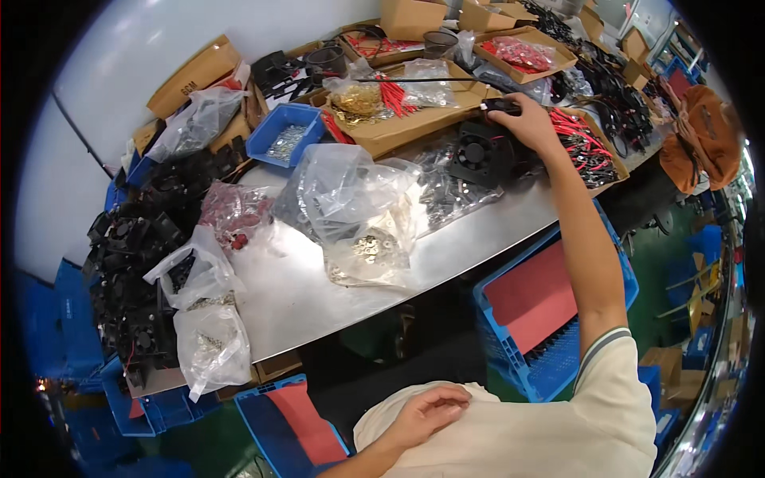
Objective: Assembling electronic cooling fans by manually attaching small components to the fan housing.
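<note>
My right hand (527, 124) reaches across to the far right of the metal table. Its fingers close round a small black part (502, 105), whose exact kind I cannot make out. Just below that hand sits a square black cooling fan (476, 153), beside clear plastic bags of dark parts (446, 199). Red and black wire leads (578, 143) fill a cardboard tray to the right of my wrist. My left hand (430, 413) rests in front of my body, fingers loosely stretched, with nothing in it.
Clear bags of small metal pieces (368, 248) lie mid-table. A blue bin (279, 131) of metal parts stands behind them, left of a cardboard tray (382, 142). Black fans (131, 271) pile up at the left. Blue crates (530, 382) stand below the front edge.
</note>
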The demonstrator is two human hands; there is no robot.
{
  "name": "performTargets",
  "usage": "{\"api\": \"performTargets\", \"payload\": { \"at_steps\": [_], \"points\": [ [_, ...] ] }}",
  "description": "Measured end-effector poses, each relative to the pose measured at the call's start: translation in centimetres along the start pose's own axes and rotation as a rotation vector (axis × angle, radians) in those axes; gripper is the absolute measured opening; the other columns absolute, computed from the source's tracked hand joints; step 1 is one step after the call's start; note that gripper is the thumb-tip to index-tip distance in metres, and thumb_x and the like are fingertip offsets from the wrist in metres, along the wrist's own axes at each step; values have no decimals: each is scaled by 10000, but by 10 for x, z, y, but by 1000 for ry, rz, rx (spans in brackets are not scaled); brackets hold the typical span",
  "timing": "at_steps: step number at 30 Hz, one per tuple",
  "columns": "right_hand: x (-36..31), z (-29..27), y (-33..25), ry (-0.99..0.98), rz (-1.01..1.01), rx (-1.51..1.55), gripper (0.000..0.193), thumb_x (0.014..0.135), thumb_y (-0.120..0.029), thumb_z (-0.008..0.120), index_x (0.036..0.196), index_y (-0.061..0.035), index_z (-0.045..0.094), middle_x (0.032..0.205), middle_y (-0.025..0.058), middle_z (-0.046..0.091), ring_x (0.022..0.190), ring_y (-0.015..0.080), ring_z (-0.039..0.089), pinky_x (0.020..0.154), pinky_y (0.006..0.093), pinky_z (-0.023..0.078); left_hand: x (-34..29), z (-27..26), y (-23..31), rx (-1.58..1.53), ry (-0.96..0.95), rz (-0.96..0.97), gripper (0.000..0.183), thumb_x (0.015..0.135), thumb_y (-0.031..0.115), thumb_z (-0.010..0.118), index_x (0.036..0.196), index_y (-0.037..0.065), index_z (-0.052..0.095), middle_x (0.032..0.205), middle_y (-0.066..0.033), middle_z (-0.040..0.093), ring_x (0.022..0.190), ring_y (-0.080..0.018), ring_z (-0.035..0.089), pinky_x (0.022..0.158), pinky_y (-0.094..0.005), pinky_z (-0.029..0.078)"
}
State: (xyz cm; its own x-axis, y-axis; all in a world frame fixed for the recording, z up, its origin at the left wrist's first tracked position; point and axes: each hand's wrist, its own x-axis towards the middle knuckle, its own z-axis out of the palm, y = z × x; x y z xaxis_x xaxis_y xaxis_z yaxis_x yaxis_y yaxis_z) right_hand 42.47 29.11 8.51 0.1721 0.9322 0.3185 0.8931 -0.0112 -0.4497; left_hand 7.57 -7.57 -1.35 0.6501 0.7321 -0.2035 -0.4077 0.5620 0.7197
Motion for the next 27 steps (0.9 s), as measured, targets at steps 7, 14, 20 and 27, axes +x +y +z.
{"api": "performTargets", "payload": {
  "at_steps": [7, 14, 20, 27],
  "points": [
    [-49, -60, -61, 642, -263, 255, 588, 769, -260, 784, 1253, -10, 563, 1154, 152, 629, 1026, 223, 609, 931, 316, 456, 18, -30, 60, 302, 293, 307, 277, 825, -113, 605, 1071, -3, 666, 1188, -116, 590, 1075, -188, 582, 894, -283, 475],
    [-222, 12, -189, -19, -858, 338, 667, 635, -240, 815, 1242, -115, 566, 1290, 91, 559, 1219, 336, 493, 1032, 528, 344, 41, -35, 107, -313, 241, 643, 636, 897, 96, 638, 1450, 30, 330, 1360, -142, 489, 1236, -261, 521, 1002, -383, 469],
    [-253, 42, -192, -196, -584, 705, 847, 687, -234, 848, 1403, -93, 418, 1415, 179, 436, 1322, 358, 397, 1092, 503, 300, 32, -56, 106, -282, 503, 608, 611, 893, 55, 613, 1442, 47, 346, 1321, -130, 525, 1202, -251, 549, 981, -416, 494],
    [-269, 55, -187, -724, -26, 1272, 696, 816, 74, 684, 1428, -37, 372, 1252, 93, 551, 1076, 142, 570, 904, 286, 468, 27, -62, 97, -399, 425, 627, 605, 894, 80, 623, 1438, 62, 361, 1323, -128, 532, 1203, -262, 549, 998, -435, 482]
  ]
}}
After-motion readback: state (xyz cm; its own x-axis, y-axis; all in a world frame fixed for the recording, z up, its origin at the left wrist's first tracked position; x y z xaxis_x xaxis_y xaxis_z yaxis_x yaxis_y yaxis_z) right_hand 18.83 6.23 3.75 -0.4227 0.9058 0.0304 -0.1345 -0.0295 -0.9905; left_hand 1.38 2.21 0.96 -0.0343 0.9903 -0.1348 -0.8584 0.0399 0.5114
